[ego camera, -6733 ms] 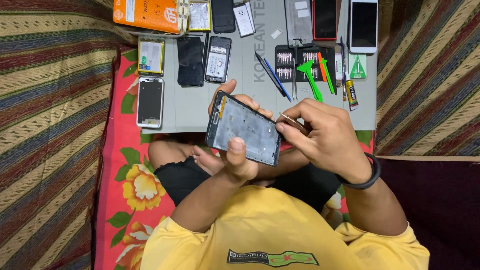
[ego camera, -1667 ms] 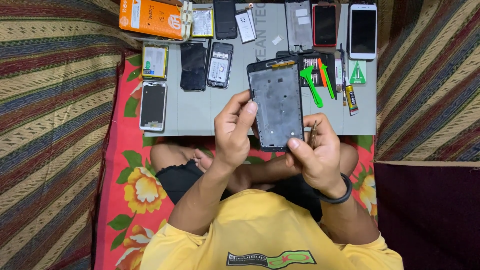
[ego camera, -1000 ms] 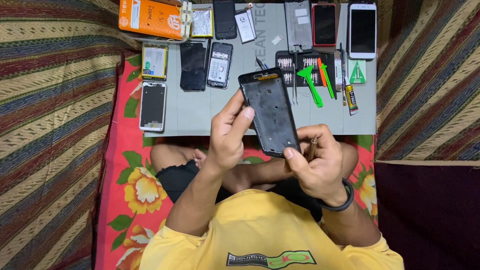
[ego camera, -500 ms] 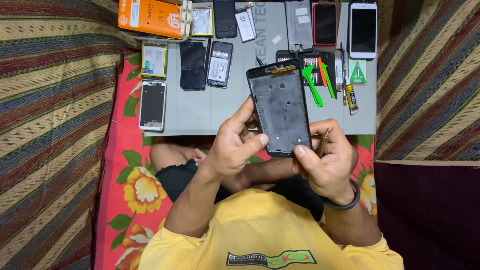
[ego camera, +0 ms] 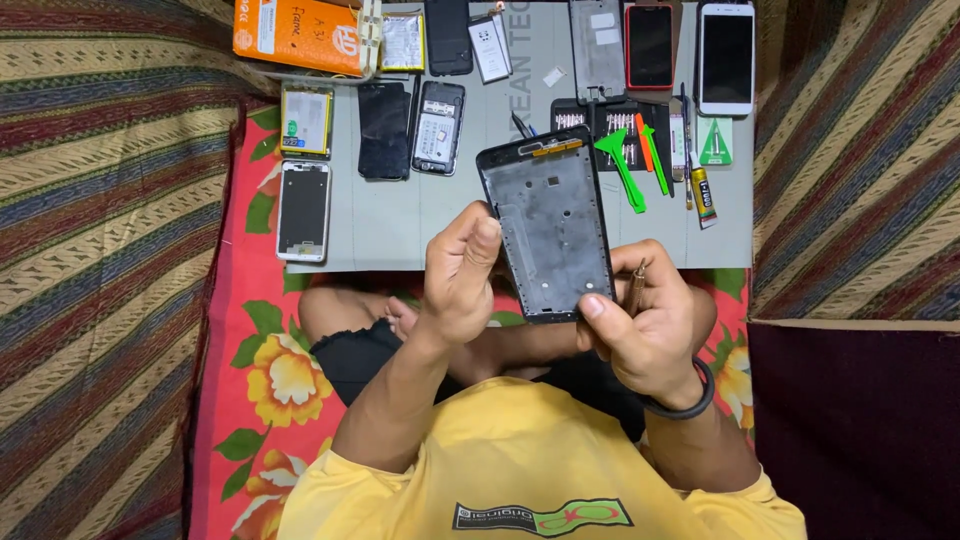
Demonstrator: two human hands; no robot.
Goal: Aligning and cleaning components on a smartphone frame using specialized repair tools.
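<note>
You hold one stripped phone frame [ego camera: 548,225], a flat grey rectangle with a black rim and an orange strip at its top, lifted above the near edge of the grey mat [ego camera: 400,225]. Your left hand [ego camera: 458,275] has its fingers curled together, pinching the frame's left edge. Your right hand [ego camera: 648,325] clamps the bottom right corner under the thumb, and the same fingers pin one thin metal screwdriver [ego camera: 637,288] against the palm. One black band [ego camera: 690,395] rings your right wrist.

Count the mat's load: one orange box [ego camera: 298,35] at the far left corner, one white phone [ego camera: 726,58] at the far right corner, one red-edged phone [ego camera: 649,45] beside it. Along the left edge lie one yellow-bordered battery [ego camera: 306,120] and one white frame [ego camera: 303,210]. One glossy black screen panel [ego camera: 384,130] sits next to one open phone back [ego camera: 438,128]. Two green plastic pry tools [ego camera: 622,165] and one orange one [ego camera: 643,140] cross a black bit tray [ego camera: 600,120]. The mat rests on a red floral cloth [ego camera: 260,350].
</note>
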